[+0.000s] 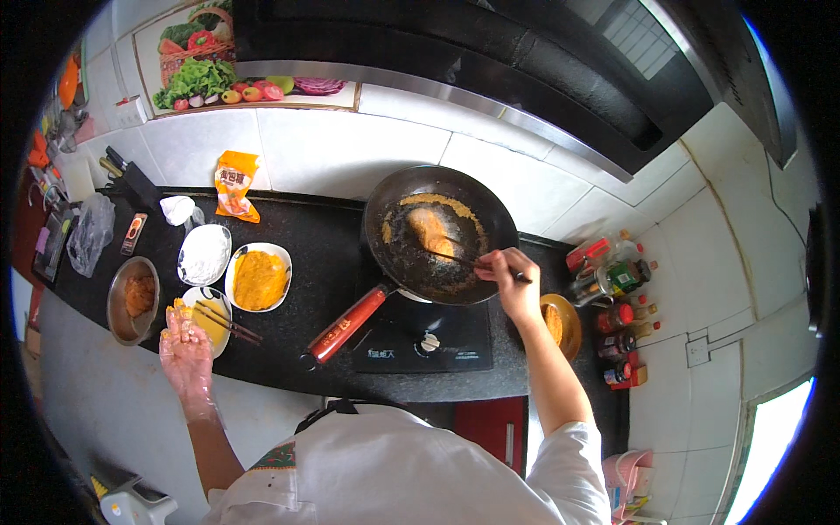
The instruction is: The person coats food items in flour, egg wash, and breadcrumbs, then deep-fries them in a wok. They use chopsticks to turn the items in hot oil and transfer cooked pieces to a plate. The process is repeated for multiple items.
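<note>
With chopsticks (469, 261), my right hand (510, 279) reaches over the wok (446, 289); their tips touch a crumb-coated piece of food (430, 233) frying in oil, with loose crumbs around it. My left hand (188, 354), in a clear plastic glove with yellow crumbs on its fingertips, is raised and empty by a bowl of yellow liquid (213, 321), where another pair of chopsticks (230, 323) rests. Beside that bowl are a bowl of white powder (205, 254), a bowl of orange crumbs (260, 281) and a metal bowl (133, 300) with raw-looking meat.
The wok's red handle (348, 325) points toward my body over the cooktop (426, 341). A plate (569, 328) with a coated piece lies right, near bottles and jars (617, 318). An orange packet (236, 187) and knife block (136, 184) stand at the back left. The range hood (459, 85) overhangs.
</note>
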{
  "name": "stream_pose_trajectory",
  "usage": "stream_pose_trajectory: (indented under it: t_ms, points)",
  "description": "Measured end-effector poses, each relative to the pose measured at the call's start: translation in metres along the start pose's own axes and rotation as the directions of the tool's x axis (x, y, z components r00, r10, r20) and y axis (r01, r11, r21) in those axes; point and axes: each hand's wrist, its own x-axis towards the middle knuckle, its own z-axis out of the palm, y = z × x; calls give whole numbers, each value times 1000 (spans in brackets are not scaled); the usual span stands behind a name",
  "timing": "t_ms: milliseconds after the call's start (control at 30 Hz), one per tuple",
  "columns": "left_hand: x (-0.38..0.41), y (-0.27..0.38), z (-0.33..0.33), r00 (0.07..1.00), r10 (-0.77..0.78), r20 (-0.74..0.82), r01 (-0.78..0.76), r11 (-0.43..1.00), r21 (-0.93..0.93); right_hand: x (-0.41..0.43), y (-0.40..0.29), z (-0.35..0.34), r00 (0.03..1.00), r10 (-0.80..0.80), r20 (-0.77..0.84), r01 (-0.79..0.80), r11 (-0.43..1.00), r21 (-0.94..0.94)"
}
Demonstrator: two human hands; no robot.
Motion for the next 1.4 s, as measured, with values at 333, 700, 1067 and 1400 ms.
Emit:
stream_pose_trajectory:
  t_ms: [333, 700, 1067, 1400]
  points:
    - [-13, -6, 13, 1000, -10, 14, 10, 1000, 1, 15, 39, -65, 935, 301, -189, -193, 877, 440]
    - [-2, 14, -11, 966, -71, 248, 67, 997, 24, 43, 54, -78, 918, 310, -247, -213, 911, 352]
    - [21, 21, -22, 983, -89, 162, 89, 996, 5, -15, -21, -66, 925, 223, -308, -222, 974, 41]
    - [42, 9, -5, 971, -212, 108, 209, 977, 37, -101, -32, -37, 913, 64, -403, -100, 993, -70]
